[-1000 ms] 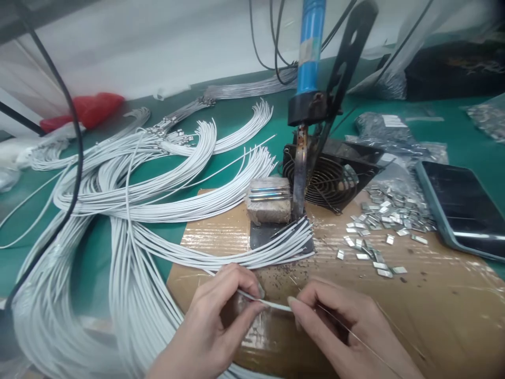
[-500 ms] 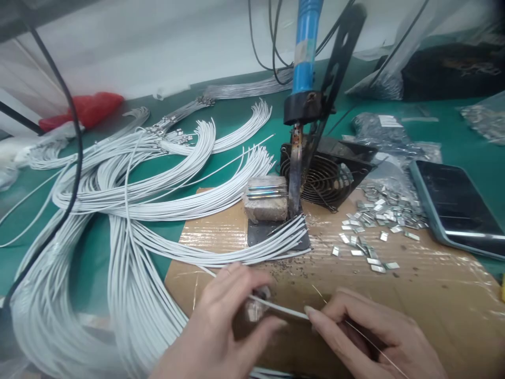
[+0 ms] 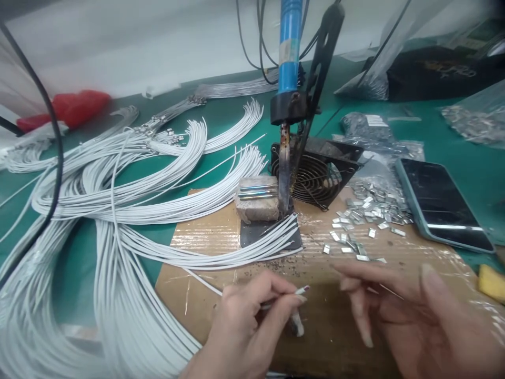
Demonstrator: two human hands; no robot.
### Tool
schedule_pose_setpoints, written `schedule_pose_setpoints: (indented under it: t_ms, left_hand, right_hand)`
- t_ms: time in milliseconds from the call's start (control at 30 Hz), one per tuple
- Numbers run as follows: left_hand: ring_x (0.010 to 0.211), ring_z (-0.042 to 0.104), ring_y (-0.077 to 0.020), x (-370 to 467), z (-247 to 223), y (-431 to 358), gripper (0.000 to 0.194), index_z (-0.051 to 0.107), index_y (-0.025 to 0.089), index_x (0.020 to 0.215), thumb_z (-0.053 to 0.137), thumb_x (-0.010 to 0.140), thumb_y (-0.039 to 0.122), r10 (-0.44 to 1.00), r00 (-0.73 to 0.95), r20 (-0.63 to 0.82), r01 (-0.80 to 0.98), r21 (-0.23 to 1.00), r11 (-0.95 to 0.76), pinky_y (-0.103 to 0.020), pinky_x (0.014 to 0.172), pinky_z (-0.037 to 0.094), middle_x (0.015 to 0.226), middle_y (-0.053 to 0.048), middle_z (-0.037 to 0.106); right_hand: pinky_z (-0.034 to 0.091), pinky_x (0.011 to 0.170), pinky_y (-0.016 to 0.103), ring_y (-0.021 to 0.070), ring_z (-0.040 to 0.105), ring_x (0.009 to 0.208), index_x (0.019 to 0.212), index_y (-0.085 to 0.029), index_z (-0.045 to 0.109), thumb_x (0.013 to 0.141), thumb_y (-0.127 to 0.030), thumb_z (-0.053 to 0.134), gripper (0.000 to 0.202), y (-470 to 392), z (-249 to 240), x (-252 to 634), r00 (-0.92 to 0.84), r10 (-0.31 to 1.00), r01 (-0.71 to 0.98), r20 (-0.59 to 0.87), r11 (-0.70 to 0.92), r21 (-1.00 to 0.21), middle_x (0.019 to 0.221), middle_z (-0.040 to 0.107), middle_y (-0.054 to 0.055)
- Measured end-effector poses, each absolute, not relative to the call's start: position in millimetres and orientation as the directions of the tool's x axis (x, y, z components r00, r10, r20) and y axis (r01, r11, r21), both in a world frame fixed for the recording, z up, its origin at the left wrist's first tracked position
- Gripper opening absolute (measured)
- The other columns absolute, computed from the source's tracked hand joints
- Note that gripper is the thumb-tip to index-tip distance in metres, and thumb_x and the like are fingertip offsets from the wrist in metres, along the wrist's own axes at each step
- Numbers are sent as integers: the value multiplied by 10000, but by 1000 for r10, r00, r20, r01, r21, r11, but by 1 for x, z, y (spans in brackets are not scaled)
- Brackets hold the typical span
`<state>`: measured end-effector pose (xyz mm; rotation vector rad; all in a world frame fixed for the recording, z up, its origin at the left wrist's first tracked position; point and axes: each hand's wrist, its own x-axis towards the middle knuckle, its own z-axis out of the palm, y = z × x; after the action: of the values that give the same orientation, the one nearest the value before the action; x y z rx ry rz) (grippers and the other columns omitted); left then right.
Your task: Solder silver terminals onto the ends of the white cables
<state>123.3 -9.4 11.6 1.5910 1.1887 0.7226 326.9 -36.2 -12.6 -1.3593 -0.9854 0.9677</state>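
Observation:
My left hand [image 3: 256, 316] is closed, thumb and forefinger pinching a white cable [image 3: 203, 281] close to its end. The cable's tip [image 3: 303, 290] sticks out just past the fingertips, with a small dark reddish spot on it. Under those fingers lies a small pale, shiny object [image 3: 296, 323], partly covered, whose kind I cannot make out. Over the cardboard [image 3: 315, 342], apart from the cable, my right hand [image 3: 406, 316] has its fingers spread. A faint thin line shows between its fingers, blurred.
A soldering iron [image 3: 289, 68] in a stand points down beside a block [image 3: 258, 202] with shiny bars. White cable bundles [image 3: 221, 258] spread across the left. Loose metal pieces [image 3: 366, 208], a fan [image 3: 315, 181], a phone [image 3: 445, 202] and a yellow sponge [image 3: 491, 283] lie right.
My right hand has let go of the white cable, moved right and spread its fingers. My left hand has shifted right and now pinches the cable near its tip. The view has turned slightly.

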Motion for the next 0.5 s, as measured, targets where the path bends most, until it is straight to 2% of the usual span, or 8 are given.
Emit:
schedule_pose_setpoints:
  t_ms: [67,133,167,267,367,433,500]
  left_hand:
    - [573,636,-117,125,15,-10,266,697,185,801,624,999,347,946,269,-181,271,957,106,-197,559,435,651,-5,737]
    - [548,585,-105,127,17,-11,262,695,182,782,646,975,353,950,211,-230,171,966,196,-201,580,442,644,1,719]
    - [532,554,-98,128,17,-12,262,691,184,776,658,965,362,948,197,-250,115,966,231,-205,590,447,643,7,709]
    - [499,477,-84,128,18,-12,298,671,187,745,715,929,417,941,179,-286,-3,957,291,-215,605,454,626,21,672]
    - [491,434,-79,128,20,-13,347,671,178,713,769,890,460,941,156,-300,-28,951,308,-209,575,426,578,32,622]
    - [499,439,-73,128,20,-14,351,683,168,714,792,875,460,938,152,-310,-53,946,321,-192,556,406,571,35,614]
    - [513,472,-66,129,20,-15,339,696,160,724,808,865,447,937,149,-317,-87,939,332,-172,552,409,585,31,634]
  right_hand:
    - [565,457,240,193,697,558,894,-281,878,1043,-640,349,657,-34,-14,323,180,980,-131,-86,-63,-989,735,755,101]
    - [549,492,205,166,670,554,879,-269,874,1031,-610,447,566,-34,-11,313,113,983,-71,-148,-140,-988,697,725,83]
    - [527,500,186,143,632,529,864,-256,863,1008,-555,550,456,-35,-9,306,111,980,-25,-164,-162,-986,656,687,62]
    - [396,426,159,91,488,461,729,-231,789,921,-476,709,321,-37,-4,287,173,980,76,-102,-117,-990,548,523,5]
    - [368,410,151,86,489,474,864,-282,838,894,-395,753,145,-38,-4,281,160,986,62,-52,-63,-996,588,526,-7]
    - [374,416,141,79,491,476,942,-324,856,897,-361,756,116,-38,-5,282,135,990,37,-49,-54,-998,598,532,-10]
    - [381,423,135,76,482,478,941,-341,862,892,-352,764,110,-38,-6,284,123,991,17,-54,-57,-998,592,527,-11]
